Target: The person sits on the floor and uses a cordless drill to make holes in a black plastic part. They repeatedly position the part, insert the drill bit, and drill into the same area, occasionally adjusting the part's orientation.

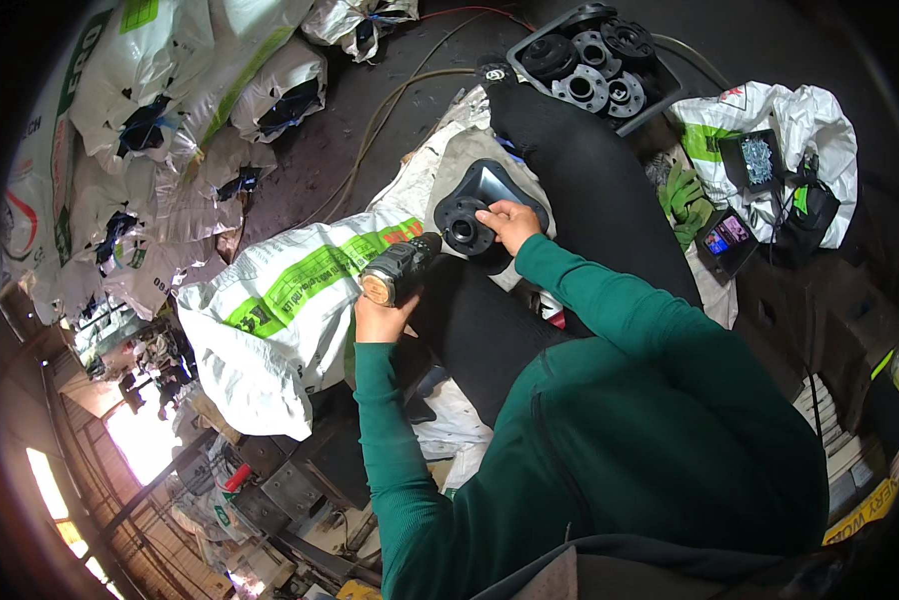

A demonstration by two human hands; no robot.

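Note:
My left hand [380,318] is wrapped around a dark cordless drill [402,268], its front end pointing at the black part on my lap. That part is a black plastic housing [490,185] with a wide rounded-square end, and a round black flange [462,228] with a central hole sits at its near end. My right hand [513,226] has its thumb and fingers pinched together at the flange's right rim. Whatever small thing may be between those fingertips is hidden. Beneath the housing lies a pale cloth [454,160] across my lap.
Far right, a grey crate [642,122] holds several black flanges. A black box of small silvery screws [757,160] rests on a white sack [832,125], near green gloves [686,200] and a lit phone-like screen [727,236]. Stuffed white sacks [160,75] pile up far left; a hose [370,135] crosses the floor.

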